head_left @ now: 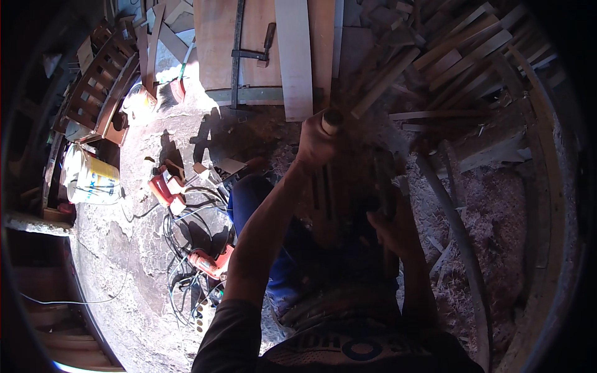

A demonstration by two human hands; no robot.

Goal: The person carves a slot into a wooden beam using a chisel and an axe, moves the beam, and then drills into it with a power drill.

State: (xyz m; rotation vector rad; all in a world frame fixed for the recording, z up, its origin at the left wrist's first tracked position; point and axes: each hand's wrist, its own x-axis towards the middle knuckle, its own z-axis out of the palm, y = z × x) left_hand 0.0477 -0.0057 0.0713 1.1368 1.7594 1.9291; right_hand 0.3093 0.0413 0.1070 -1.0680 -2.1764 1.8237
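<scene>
Left hand [317, 148] clenched a round-ended handle [332, 122]; right hand [393, 231] curled, its hold unclear; a white bucket [92, 177] sat by the floor's [121, 261] left edge.

Room between bucket [93, 179] and red tool [164, 188]; wood pile [463, 59] blocks front-right.

Wood workshop here; I see long boards [293, 59], metal clamp [236, 74], big heap of wood bits [463, 53], curly shavings [494, 230]; red power tool [211, 262], cords [175, 289] on floor [106, 261].
</scene>
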